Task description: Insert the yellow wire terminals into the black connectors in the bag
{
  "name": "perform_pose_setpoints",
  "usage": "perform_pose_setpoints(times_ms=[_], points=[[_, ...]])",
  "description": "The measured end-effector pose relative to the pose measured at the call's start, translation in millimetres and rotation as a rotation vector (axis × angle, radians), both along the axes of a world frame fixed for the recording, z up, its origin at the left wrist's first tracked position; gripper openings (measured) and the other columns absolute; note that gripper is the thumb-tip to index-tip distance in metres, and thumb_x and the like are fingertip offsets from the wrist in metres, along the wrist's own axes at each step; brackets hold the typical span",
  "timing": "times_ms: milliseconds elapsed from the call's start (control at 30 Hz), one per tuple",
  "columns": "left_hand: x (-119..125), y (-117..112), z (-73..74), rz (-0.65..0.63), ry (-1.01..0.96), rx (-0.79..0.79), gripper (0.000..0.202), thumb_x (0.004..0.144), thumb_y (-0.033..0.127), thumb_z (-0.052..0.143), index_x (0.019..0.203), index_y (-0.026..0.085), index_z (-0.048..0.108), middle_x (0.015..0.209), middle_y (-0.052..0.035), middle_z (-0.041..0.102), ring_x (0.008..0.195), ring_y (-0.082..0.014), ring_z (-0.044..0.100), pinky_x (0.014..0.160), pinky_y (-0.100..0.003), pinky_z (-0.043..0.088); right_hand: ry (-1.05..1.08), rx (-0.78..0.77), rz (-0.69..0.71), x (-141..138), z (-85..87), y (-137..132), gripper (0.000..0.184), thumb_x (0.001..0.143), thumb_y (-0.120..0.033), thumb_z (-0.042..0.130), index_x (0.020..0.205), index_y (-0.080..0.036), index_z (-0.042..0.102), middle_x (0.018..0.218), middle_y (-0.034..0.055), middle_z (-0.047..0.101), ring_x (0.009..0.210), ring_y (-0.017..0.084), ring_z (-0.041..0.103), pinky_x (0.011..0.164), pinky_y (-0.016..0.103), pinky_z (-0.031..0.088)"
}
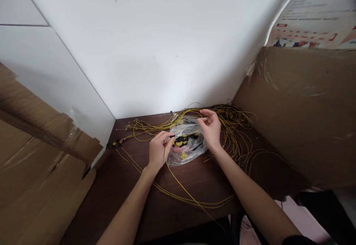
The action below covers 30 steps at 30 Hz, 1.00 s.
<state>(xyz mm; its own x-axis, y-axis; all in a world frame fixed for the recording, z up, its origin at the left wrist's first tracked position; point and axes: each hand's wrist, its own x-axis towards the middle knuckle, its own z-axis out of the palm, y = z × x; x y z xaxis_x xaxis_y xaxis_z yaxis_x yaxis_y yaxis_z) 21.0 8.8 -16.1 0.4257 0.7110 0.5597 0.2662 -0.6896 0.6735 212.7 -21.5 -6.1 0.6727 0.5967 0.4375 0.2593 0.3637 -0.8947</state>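
Note:
My left hand is closed, thumb and fingers pinching a yellow wire near a small black end piece. From there the wire hangs down across the front of the table. My right hand is raised a little to the right, its thumb and index finger curled close together. Whatever lies between those fingertips is too small to make out. Under and between both hands lies an open clear plastic bag. Inside it are small yellow connectors and black ones.
A tangled bundle of yellow and black wires spreads along the back of the dark table. Wires with black connectors lie at left. Cardboard stands on the right, more cardboard on the left, and a white wall behind.

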Motion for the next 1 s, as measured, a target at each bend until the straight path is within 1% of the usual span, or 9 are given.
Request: perform_pose_setpoints(times_ms=[67, 167, 267, 400, 500, 600, 700, 800, 1000], points=[[0, 0, -0.6, 0.000, 0.006, 0.001, 0.014, 0.082, 0.023, 0.054, 0.089, 0.017, 0.065, 0.078, -0.0015, 0.058, 0.057, -0.0083, 0.045, 0.058, -0.021, 0.037, 0.052, -0.002, 0.018, 3, -1.4, 2, 0.034, 0.067, -0.018, 0.061, 0.100, -0.017, 0.051, 0.106, 0.0095, 0.060, 0.070, 0.012, 0.059, 0.073, 0.030, 0.050], [-1, 1, -2.2, -0.001, 0.019, 0.004, 0.014, 0.082, 0.023, 0.054, 0.089, 0.017, 0.065, 0.079, -0.0017, 0.059, 0.057, -0.0084, 0.045, 0.058, -0.021, 0.037, 0.105, -0.061, 0.088, 7, -2.5, 4, 0.036, 0.063, -0.018, 0.064, 0.097, -0.015, 0.052, 0.098, 0.0106, 0.063, 0.073, 0.015, 0.061, 0.074, 0.032, 0.050], [-1, 1, -3.0, -0.003, 0.032, 0.014, 0.014, 0.082, 0.023, 0.054, 0.089, 0.017, 0.064, 0.080, -0.0019, 0.059, 0.057, -0.0085, 0.046, 0.059, -0.022, 0.038, 0.093, -0.132, 0.145, 8, -3.1, 4, 0.031, 0.061, -0.019, 0.066, 0.090, -0.014, 0.057, 0.090, 0.0099, 0.065, 0.078, 0.018, 0.062, 0.076, 0.033, 0.050], [0, 1, -2.4, -0.001, 0.044, 0.039, 0.014, 0.082, 0.023, 0.053, 0.089, 0.018, 0.064, 0.081, -0.0025, 0.060, 0.059, -0.0090, 0.047, 0.060, -0.022, 0.039, 0.017, -0.172, 0.177, 6, -2.6, 2, 0.020, 0.063, -0.023, 0.065, 0.081, -0.014, 0.062, 0.082, 0.0073, 0.066, 0.073, 0.017, 0.061, 0.073, 0.032, 0.049], [0, 1, -2.1, -0.004, 0.043, 0.044, 0.015, 0.082, 0.024, 0.053, 0.089, 0.018, 0.064, 0.083, -0.0031, 0.061, 0.062, -0.0100, 0.050, 0.062, -0.022, 0.040, 0.079, -0.137, 0.228, 3, 0.5, 1, 0.018, 0.063, -0.024, 0.065, 0.079, -0.015, 0.063, 0.079, 0.0056, 0.066, 0.072, 0.017, 0.061, 0.072, 0.031, 0.048], [0, 1, -2.1, -0.001, 0.041, 0.041, 0.015, 0.083, 0.024, 0.052, 0.089, 0.018, 0.064, 0.083, -0.0032, 0.061, 0.061, -0.0098, 0.050, 0.061, -0.022, 0.040, 0.205, -0.038, 0.248, 1, 5.1, 1, 0.018, 0.063, -0.024, 0.065, 0.079, -0.015, 0.062, 0.081, 0.0049, 0.066, 0.072, 0.015, 0.060, 0.072, 0.030, 0.048], [1, 1, -1.8, 0.007, 0.035, 0.040, 0.015, 0.082, 0.023, 0.053, 0.089, 0.018, 0.065, 0.082, -0.0030, 0.061, 0.059, -0.0092, 0.048, 0.060, -0.022, 0.039, 0.275, 0.054, 0.163, 4, 7.9, 2, 0.020, 0.064, -0.025, 0.064, 0.081, -0.016, 0.059, 0.079, 0.0035, 0.064, 0.065, 0.013, 0.057, 0.066, 0.029, 0.047], [1, 0, -1.1, 0.012, 0.038, 0.038, 0.015, 0.082, 0.024, 0.053, 0.089, 0.018, 0.065, 0.082, -0.0029, 0.061, 0.057, -0.0090, 0.047, 0.059, -0.022, 0.039, 0.251, 0.096, 0.001, 11, 7.0, 3, 0.018, 0.067, -0.027, 0.060, 0.081, -0.016, 0.057, 0.076, 0.0026, 0.060, 0.063, 0.012, 0.054, 0.064, 0.028, 0.046], [1, 0, -0.4, 0.014, 0.048, 0.048, 0.015, 0.082, 0.023, 0.053, 0.089, 0.018, 0.065, 0.083, -0.0038, 0.063, 0.063, -0.0109, 0.053, 0.062, -0.022, 0.041, -0.030, 0.106, -0.384, 23, 8.3, -3, 0.011, 0.073, -0.021, 0.050, 0.081, -0.017, 0.055, 0.085, 0.0043, 0.055, 0.073, 0.014, 0.051, 0.071, 0.028, 0.043]])
